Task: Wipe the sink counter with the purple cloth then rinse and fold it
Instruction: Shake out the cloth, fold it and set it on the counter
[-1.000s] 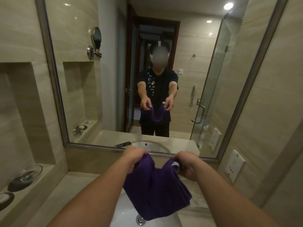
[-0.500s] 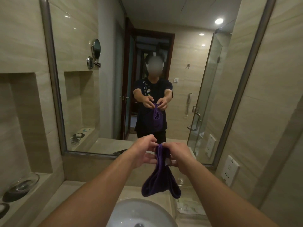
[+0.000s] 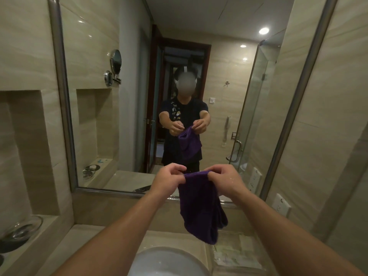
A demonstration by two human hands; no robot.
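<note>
Both arms reach forward from the bottom edge of the view, toward 12 o'clock. The left hand (image 3: 168,180) has its fingers curled and pinches the upper edge of the dark purple terry cloth (image 3: 201,206) at that edge's 9 o'clock end. The right hand (image 3: 224,179) is likewise curled and pinches the same edge at its 3 o'clock end. The two hands are near each other, with a short span of the cloth's top edge stretched between them.

The cloth hangs doubled from this grip, its lower end bunched and drooping toward 6 o'clock. It is in the air, clear of every surface, above the beige stone sink counter (image 3: 83,242) and just beyond the 1 o'clock side of the round white ceramic basin (image 3: 169,261), which sits at 6 o'clock in the view.

The large wall mirror with a brushed metal frame (image 3: 61,96) fills the field from 10 to 2 o'clock and reflects the person holding the cloth with both hands. A clear glass dish (image 3: 22,230) rests on the ledge of the wall niche at 8 o'clock. A white wall socket plate (image 3: 281,204) is fixed to the tiled wall at 3 o'clock. Water droplets show on the right wrist and on the counter at 5 o'clock of the basin.
</note>
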